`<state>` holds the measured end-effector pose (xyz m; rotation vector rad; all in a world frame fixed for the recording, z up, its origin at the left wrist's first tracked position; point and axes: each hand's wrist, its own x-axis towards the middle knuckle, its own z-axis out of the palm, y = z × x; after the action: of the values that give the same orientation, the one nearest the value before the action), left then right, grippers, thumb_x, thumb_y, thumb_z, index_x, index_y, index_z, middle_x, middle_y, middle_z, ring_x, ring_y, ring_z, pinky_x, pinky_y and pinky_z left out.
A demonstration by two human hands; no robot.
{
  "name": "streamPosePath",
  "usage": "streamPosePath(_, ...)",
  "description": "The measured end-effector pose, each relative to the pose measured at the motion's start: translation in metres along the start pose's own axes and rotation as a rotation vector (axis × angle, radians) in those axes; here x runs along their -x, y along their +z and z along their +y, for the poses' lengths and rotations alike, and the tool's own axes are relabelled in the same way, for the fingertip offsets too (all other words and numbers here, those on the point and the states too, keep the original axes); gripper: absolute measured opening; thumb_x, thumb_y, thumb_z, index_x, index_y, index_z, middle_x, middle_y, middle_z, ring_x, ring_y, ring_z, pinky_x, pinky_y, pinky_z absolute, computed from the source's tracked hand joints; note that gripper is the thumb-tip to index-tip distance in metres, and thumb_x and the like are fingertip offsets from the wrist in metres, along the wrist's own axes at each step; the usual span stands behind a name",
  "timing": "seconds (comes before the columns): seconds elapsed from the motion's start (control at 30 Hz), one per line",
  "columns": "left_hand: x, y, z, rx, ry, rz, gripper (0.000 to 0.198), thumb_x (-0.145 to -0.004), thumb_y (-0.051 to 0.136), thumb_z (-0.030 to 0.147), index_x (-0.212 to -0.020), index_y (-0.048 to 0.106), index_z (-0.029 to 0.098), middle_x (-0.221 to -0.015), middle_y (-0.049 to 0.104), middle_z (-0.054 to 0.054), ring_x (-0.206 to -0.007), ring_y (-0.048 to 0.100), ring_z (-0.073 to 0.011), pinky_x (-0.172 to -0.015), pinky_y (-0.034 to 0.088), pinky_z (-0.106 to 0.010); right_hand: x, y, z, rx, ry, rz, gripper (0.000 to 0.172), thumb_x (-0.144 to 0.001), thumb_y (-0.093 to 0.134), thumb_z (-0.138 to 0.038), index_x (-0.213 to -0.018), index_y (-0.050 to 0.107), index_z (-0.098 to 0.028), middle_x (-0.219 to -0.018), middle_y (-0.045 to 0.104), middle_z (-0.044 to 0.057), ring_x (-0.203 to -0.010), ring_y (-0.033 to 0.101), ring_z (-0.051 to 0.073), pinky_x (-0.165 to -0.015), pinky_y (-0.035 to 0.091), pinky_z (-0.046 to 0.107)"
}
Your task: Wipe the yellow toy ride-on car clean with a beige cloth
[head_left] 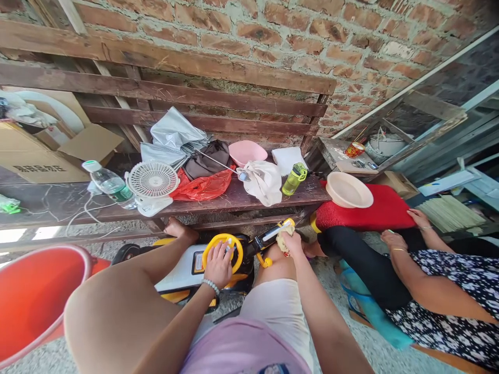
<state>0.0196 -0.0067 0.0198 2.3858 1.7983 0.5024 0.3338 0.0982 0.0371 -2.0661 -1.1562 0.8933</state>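
Note:
My left hand (pixel 217 264) grips the rim of a yellow toy steering wheel (pixel 222 242) on a white, yellow and black ride-on toy car (pixel 183 270) that sits on the ground between my knees. My right hand (pixel 291 243) is closed on a crumpled yellowish cloth (pixel 283 240), pressed against the black and yellow handle bar (pixel 268 235) of the toy. A bead bracelet circles my left wrist.
A wooden bench (pixel 241 195) ahead holds a small white fan (pixel 153 182), water bottle (pixel 111 186), red bag (pixel 202 186), pink bowl (pixel 247 151) and green bottle (pixel 294 178). An orange basin (pixel 35 296) stands left. Another person (pixel 429 280) sits right, beside a red stool (pixel 374 210) bearing a bowl.

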Motion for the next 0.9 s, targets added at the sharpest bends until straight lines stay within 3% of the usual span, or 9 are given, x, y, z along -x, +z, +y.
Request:
streamPosePath(0.17, 0.001, 0.005, -0.002, 0.01, 0.002, 0.017, 0.053, -0.088, 0.051, 0.017, -0.138, 0.069, 0.022, -0.158, 0.056, -0.012, -0.149, 0.046, -0.0367, -0.123, 0.033, -0.057, 0.004, 0.004, -0.011, 0.144, 0.003, -0.08, 0.013, -0.072, 0.06, -0.024, -0.079, 0.07, -0.021, -0.089, 0.078, 0.008, -0.087, 0.075, 0.023, -0.073, 0.057, 0.027)
streamPosePath(0.33, 0.002, 0.006, -0.002, 0.015, -0.001, 0.016, 0.053, -0.089, 0.051, 0.017, -0.138, 0.069, 0.022, -0.158, 0.055, -0.012, -0.15, 0.045, -0.0362, -0.124, 0.032, -0.057, 0.017, -0.005, -0.014, 0.188, -0.054, -0.39, 0.015, -0.071, 0.062, -0.022, -0.082, 0.07, -0.018, -0.086, 0.076, 0.005, -0.08, 0.072, 0.022, -0.07, 0.055, 0.027)
streamPosePath(0.43, 0.002, 0.006, -0.002, 0.015, 0.006, 0.013, 0.054, -0.088, 0.051, 0.016, -0.139, 0.068, 0.022, -0.159, 0.055, -0.011, -0.15, 0.045, -0.0358, -0.124, 0.032, -0.056, 0.005, -0.024, -0.028, 0.196, -0.133, -0.299, 0.022, -0.075, 0.062, -0.026, -0.093, 0.072, -0.018, -0.094, 0.076, 0.007, -0.087, 0.072, 0.023, -0.079, 0.057, 0.03)
streamPosePath(0.53, 0.002, 0.006, -0.002, 0.009, 0.005, 0.014, 0.053, -0.088, 0.051, 0.017, -0.138, 0.068, 0.021, -0.158, 0.055, -0.012, -0.15, 0.045, -0.0362, -0.124, 0.032, -0.057, -0.017, -0.039, -0.052, 0.322, -0.288, -0.116, 0.032, -0.079, 0.062, -0.028, -0.108, 0.074, -0.018, -0.125, 0.071, 0.012, -0.117, 0.067, 0.026, -0.102, 0.052, 0.034)
streamPosePath(0.6, 0.002, 0.005, -0.002, 0.007, 0.002, 0.009, 0.052, -0.088, 0.051, 0.017, -0.138, 0.068, 0.021, -0.158, 0.055, -0.012, -0.149, 0.046, -0.036, -0.123, 0.033, -0.056, -0.028, -0.04, -0.067, 0.478, -0.352, -0.153, 0.035, -0.081, 0.064, -0.028, -0.112, 0.075, -0.017, -0.138, 0.066, 0.013, -0.132, 0.059, 0.027, -0.111, 0.045, 0.033)
streamPosePath(0.73, 0.001, 0.002, 0.0, 0.004, -0.013, -0.002, 0.053, -0.087, 0.053, 0.018, -0.137, 0.069, 0.022, -0.16, 0.054, -0.01, -0.149, 0.046, -0.0361, -0.122, 0.035, -0.056, -0.032, -0.024, -0.083, 0.854, -0.245, -0.372, 0.035, -0.083, 0.066, -0.029, -0.113, 0.077, -0.014, -0.128, 0.073, 0.018, -0.123, 0.067, 0.03, -0.101, 0.049, 0.031)
streamPosePath(0.9, 0.0, 0.0, 0.002, 0.021, -0.027, -0.019, 0.052, -0.087, 0.054, 0.02, -0.137, 0.069, 0.021, -0.159, 0.054, -0.01, -0.149, 0.045, -0.0374, -0.122, 0.034, -0.057, -0.025, -0.005, -0.094, 1.023, -0.194, -0.476, 0.043, -0.081, 0.068, -0.037, -0.115, 0.079, -0.012, -0.122, 0.076, 0.021, -0.11, 0.074, 0.032, -0.083, 0.053, 0.031)
